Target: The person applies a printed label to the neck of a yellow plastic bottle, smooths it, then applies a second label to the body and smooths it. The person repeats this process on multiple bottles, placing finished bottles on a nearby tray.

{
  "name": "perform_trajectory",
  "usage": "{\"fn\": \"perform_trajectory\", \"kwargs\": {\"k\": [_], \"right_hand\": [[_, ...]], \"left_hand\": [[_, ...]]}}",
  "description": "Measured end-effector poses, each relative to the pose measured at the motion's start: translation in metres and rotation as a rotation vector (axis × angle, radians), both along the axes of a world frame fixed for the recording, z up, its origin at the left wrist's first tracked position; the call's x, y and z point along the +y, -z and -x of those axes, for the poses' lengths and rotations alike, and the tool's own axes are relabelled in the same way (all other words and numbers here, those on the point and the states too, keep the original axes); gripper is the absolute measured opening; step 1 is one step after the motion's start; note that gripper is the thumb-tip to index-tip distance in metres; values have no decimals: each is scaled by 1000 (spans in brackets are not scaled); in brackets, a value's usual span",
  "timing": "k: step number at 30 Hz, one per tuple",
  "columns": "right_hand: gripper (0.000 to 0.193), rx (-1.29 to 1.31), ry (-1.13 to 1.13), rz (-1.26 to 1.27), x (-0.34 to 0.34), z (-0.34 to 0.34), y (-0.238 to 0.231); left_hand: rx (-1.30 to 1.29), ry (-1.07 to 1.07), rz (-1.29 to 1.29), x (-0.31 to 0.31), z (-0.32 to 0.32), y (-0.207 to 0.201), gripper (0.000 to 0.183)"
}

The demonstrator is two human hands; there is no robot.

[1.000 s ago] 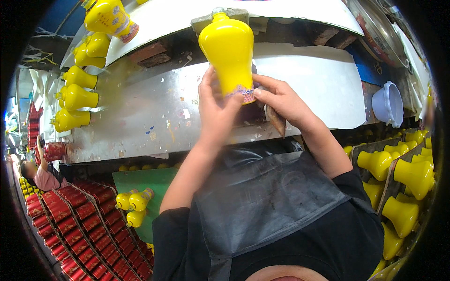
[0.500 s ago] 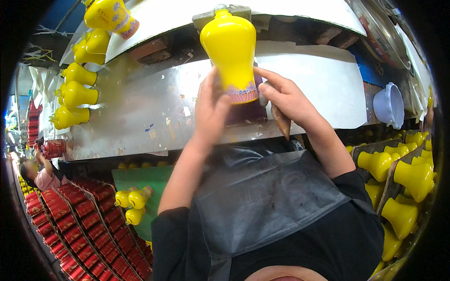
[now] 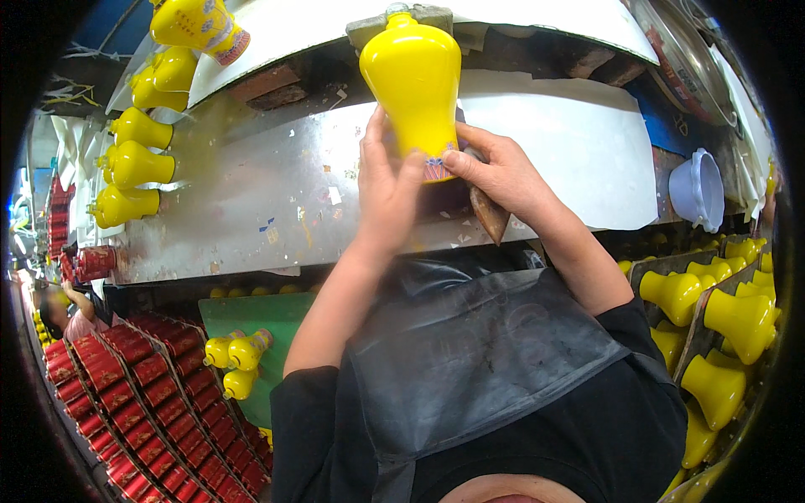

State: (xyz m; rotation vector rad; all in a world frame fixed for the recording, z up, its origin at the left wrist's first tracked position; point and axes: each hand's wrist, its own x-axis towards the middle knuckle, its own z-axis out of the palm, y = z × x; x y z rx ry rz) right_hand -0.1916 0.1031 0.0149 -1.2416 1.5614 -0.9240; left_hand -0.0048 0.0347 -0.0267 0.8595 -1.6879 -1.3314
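A glossy yellow vase-shaped bottle (image 3: 411,84) lies in front of me, its neck at a grey block (image 3: 359,32) on the far side and its wide base toward me. A patterned blue and pink band (image 3: 437,170) rings the base. My left hand (image 3: 387,180) is closed around the left side of the base, slightly blurred. From the right, my right hand (image 3: 501,172) grips the base, its thumb pressed on the band. Tucked under that same hand is a brown pointed tool (image 3: 489,216), its tip toward me; its other end is hidden.
Yellow bottles (image 3: 138,163) line the table's left end. White sheets (image 3: 553,151) cover its right part, near a pale blue bucket (image 3: 696,191). More yellow bottles (image 3: 717,390) fill racks at right. Red cylinders (image 3: 159,394) are stacked at lower left, near another person (image 3: 80,314).
Both hands have closed in on the base, and my right thumb has moved left onto the band. The pointed tool has shifted slightly up and left with the right hand.
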Motion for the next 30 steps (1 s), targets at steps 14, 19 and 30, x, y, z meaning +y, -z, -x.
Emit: {"fn": "perform_trajectory", "kwargs": {"k": [14,19,30], "right_hand": [[65,8,-2,-23,1,-2,-2],[59,-61,-6,-4,1,0,0],[49,-163,11,67,-3,2,15]], "left_hand": [[-97,16,122,-2,-2,5,69],[76,58,-88,0,-2,-5,74],[14,71,-154,8,0,-28,95]]}}
